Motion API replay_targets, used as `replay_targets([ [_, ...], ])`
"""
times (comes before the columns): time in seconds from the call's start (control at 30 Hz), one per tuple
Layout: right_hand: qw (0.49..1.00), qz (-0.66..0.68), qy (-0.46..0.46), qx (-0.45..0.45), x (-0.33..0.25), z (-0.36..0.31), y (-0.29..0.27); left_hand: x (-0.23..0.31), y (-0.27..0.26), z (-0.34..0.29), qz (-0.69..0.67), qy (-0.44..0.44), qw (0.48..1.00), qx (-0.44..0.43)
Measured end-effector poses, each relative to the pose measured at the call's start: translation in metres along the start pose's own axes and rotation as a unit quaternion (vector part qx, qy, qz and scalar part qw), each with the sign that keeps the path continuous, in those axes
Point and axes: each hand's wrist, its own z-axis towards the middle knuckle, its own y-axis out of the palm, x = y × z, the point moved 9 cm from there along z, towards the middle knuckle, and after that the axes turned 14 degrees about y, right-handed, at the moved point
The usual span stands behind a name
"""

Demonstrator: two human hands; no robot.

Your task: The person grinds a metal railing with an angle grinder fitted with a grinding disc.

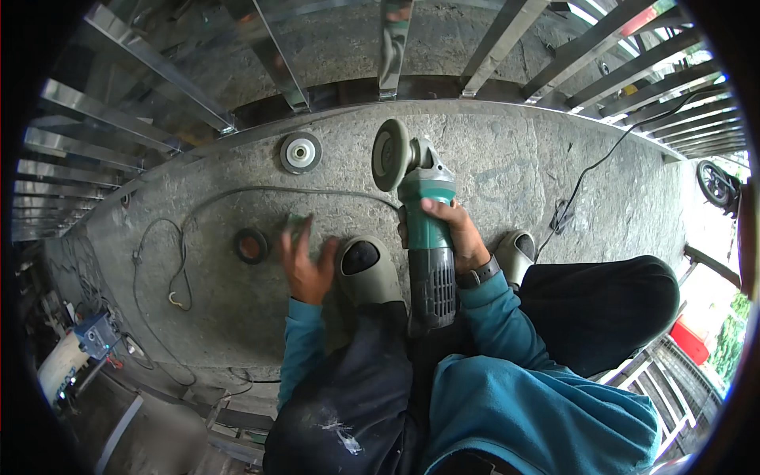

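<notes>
My right hand [461,234] is wrapped around the green body of an angle grinder [427,226], its thumb lying across the front. The grinder points away from me, with a round grey disc [389,155] on its head and a black vented rear end near my lap. My left hand [307,261] hovers low over the floor with its fingers apart. Behind its fingertips shows a small greenish thing [298,218]; I cannot tell whether they touch it. Left of that hand lies a dark round disc with a reddish-brown middle [252,245]. Farther off lies a grey disc with a pale hub [301,153].
A metal railing of shiny square bars [394,47] curves along the far side. A grey cable [261,188] crosses the concrete floor [507,158], and a black cord [590,168] runs at the right. My clogs [368,273] stand beside the grinder. A blue box [96,336] is at the left.
</notes>
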Motion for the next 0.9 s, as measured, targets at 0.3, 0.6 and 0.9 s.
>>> replay_targets([
  [0.3,0.995,0.002,-0.052,-0.085,-0.021,-0.013,0.015,0.178,-0.016,0.037,-0.283,0.361,0.869,-0.187],
  [0.6,0.989,-0.006,-0.149,0.02,-0.078,-0.048,0.008,0.198,-0.003,0.054,-0.372,0.357,0.842,-0.158],
  [0.9,0.971,-0.119,-0.135,0.156,-0.085,-0.056,-0.002,0.195,0.019,0.04,-0.53,0.285,0.79,-0.114],
])
